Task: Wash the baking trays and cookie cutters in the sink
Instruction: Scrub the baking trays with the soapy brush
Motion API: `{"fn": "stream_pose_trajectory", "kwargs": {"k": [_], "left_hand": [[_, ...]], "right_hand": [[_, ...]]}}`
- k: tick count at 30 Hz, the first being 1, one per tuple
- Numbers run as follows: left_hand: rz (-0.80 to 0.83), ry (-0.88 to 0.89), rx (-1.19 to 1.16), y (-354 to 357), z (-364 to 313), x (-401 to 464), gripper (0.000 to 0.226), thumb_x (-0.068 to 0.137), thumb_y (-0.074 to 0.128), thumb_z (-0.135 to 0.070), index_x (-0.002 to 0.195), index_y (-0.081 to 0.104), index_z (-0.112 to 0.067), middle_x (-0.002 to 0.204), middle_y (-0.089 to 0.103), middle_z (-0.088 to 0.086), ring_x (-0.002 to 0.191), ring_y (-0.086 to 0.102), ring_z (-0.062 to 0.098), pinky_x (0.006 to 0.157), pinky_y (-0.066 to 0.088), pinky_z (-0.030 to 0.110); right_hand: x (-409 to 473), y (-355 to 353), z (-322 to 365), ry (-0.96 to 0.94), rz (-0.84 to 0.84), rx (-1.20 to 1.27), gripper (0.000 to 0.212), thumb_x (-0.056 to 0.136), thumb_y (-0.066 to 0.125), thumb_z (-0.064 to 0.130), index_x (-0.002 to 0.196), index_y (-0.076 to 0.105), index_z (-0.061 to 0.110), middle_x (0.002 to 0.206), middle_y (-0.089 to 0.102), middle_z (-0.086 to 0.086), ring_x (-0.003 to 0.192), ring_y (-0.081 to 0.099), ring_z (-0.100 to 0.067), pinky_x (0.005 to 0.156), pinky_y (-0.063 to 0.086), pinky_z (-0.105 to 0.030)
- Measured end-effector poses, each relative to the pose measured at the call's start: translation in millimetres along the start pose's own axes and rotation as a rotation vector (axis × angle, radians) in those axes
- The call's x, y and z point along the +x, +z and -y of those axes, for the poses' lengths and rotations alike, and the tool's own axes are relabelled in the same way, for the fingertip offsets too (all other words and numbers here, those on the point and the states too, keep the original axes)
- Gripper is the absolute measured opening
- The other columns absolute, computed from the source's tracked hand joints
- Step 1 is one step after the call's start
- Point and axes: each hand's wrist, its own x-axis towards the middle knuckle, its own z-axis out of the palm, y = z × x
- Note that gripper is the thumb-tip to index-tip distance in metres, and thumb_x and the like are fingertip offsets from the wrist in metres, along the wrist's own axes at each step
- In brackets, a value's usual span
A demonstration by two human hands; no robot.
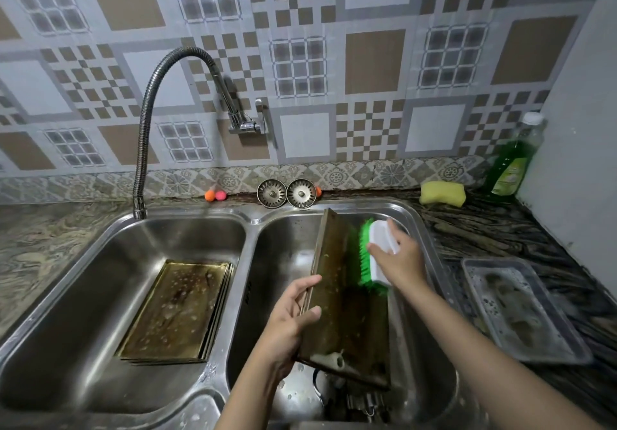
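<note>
My left hand [293,316] grips the long left edge of a dark, greasy baking tray [347,316], held tilted on edge over the right sink basin [283,256]. My right hand [400,256] holds a white scrub brush with green bristles [374,252], its bristles pressed against the tray's inner face near the far end. A stack of brownish baking trays [177,309] lies flat in the left basin [100,262], speckled with droplets. Some metal pieces [360,403] sit under the held tray at the basin's bottom; I cannot tell what they are.
A flexible faucet [147,136] arches over the left basin. Two sink strainers [287,193] lean on the back ledge beside small orange and pink balls [215,195]. A yellow sponge [442,192], a green soap bottle [514,159] and a soapy grey tray [521,309] stand on the right counter.
</note>
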Motion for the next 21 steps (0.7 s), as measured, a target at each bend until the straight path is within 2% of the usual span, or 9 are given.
{"fn": "stream_pose_trajectory", "kwargs": {"k": [2, 4, 7, 9, 11, 14, 16, 18, 21], "left_hand": [[0.009, -0.011, -0.032, 3, 6, 0, 0.053, 0.067, 0.061, 0.005, 0.118, 0.053, -0.004, 0.104, 0.065, 0.003, 0.086, 0.065, 0.007, 0.066, 0.053, 0.019], [-0.017, -0.037, -0.124, 4, 11, 5, 0.054, 0.063, 0.06, 0.006, 0.115, 0.053, -0.006, 0.099, 0.068, 0.005, 0.08, 0.066, 0.014, 0.063, 0.056, 0.025], [-0.062, -0.04, -0.163, -1, 11, 7, 0.052, 0.06, 0.058, 0.008, 0.11, 0.053, -0.007, 0.09, 0.071, 0.001, 0.074, 0.065, 0.016, 0.059, 0.056, 0.027], [-0.085, -0.036, -0.137, -8, 7, 3, 0.049, 0.06, 0.058, 0.008, 0.106, 0.054, -0.007, 0.093, 0.069, 0.001, 0.076, 0.064, 0.012, 0.059, 0.054, 0.025], [-0.081, -0.05, -0.119, -10, 8, -2, 0.047, 0.06, 0.058, 0.008, 0.104, 0.054, -0.008, 0.099, 0.065, 0.005, 0.077, 0.063, 0.013, 0.058, 0.053, 0.025], [-0.071, -0.069, -0.173, -7, 12, -2, 0.047, 0.059, 0.056, 0.01, 0.102, 0.052, -0.008, 0.102, 0.062, 0.008, 0.077, 0.061, 0.019, 0.059, 0.054, 0.028], [-0.083, -0.058, -0.207, -5, 13, 3, 0.048, 0.058, 0.056, 0.011, 0.102, 0.052, -0.007, 0.099, 0.062, 0.013, 0.075, 0.061, 0.022, 0.062, 0.054, 0.03], [-0.092, -0.05, -0.212, -6, 12, 5, 0.05, 0.058, 0.057, 0.01, 0.105, 0.052, -0.006, 0.098, 0.062, 0.015, 0.075, 0.061, 0.024, 0.064, 0.054, 0.031], [-0.106, -0.047, -0.213, -11, 13, -1, 0.05, 0.06, 0.059, 0.009, 0.107, 0.054, -0.006, 0.104, 0.063, 0.009, 0.079, 0.061, 0.022, 0.064, 0.056, 0.03]], "right_hand": [[-1, 5, 13, -0.051, -0.051, -0.014, 0.073, 0.082, 0.073, 0.025, 0.146, 0.036, 0.023, 0.137, 0.051, 0.003, 0.115, 0.052, -0.012, 0.085, 0.037, -0.018], [-20, 18, 30, -0.258, 0.031, -0.014, 0.073, 0.08, 0.073, 0.027, 0.145, 0.038, 0.028, 0.121, 0.057, 0.008, 0.105, 0.054, -0.007, 0.081, 0.04, -0.013], [-32, 30, 29, -0.557, 0.178, -0.128, 0.07, 0.077, 0.066, 0.038, 0.142, 0.04, 0.039, 0.111, 0.07, -0.008, 0.092, 0.066, -0.017, 0.081, 0.051, -0.024], [-11, 24, 26, -0.471, 0.153, -0.167, 0.074, 0.079, 0.065, 0.041, 0.144, 0.029, 0.043, 0.099, 0.071, -0.012, 0.073, 0.062, -0.014, 0.065, 0.051, -0.026], [11, 15, 30, -0.281, 0.081, -0.188, 0.078, 0.084, 0.066, 0.037, 0.148, 0.022, 0.038, 0.097, 0.067, -0.01, 0.071, 0.057, -0.015, 0.054, 0.043, -0.023], [-1, 21, 45, -0.293, 0.034, -0.184, 0.081, 0.083, 0.067, 0.037, 0.15, 0.022, 0.03, 0.102, 0.068, -0.011, 0.081, 0.062, -0.021, 0.061, 0.047, -0.026], [-29, 36, 49, -0.46, 0.141, -0.206, 0.081, 0.078, 0.066, 0.039, 0.148, 0.023, 0.04, 0.093, 0.071, -0.013, 0.084, 0.067, -0.024, 0.072, 0.053, -0.03], [-44, 40, 45, -0.539, 0.261, -0.239, 0.082, 0.076, 0.063, 0.043, 0.145, 0.019, 0.05, 0.085, 0.07, -0.01, 0.079, 0.067, -0.022, 0.073, 0.054, -0.032], [-6, 25, 33, -0.362, 0.174, -0.222, 0.078, 0.083, 0.067, 0.037, 0.148, 0.025, 0.035, 0.098, 0.066, -0.006, 0.087, 0.063, -0.016, 0.07, 0.048, -0.024]]}}
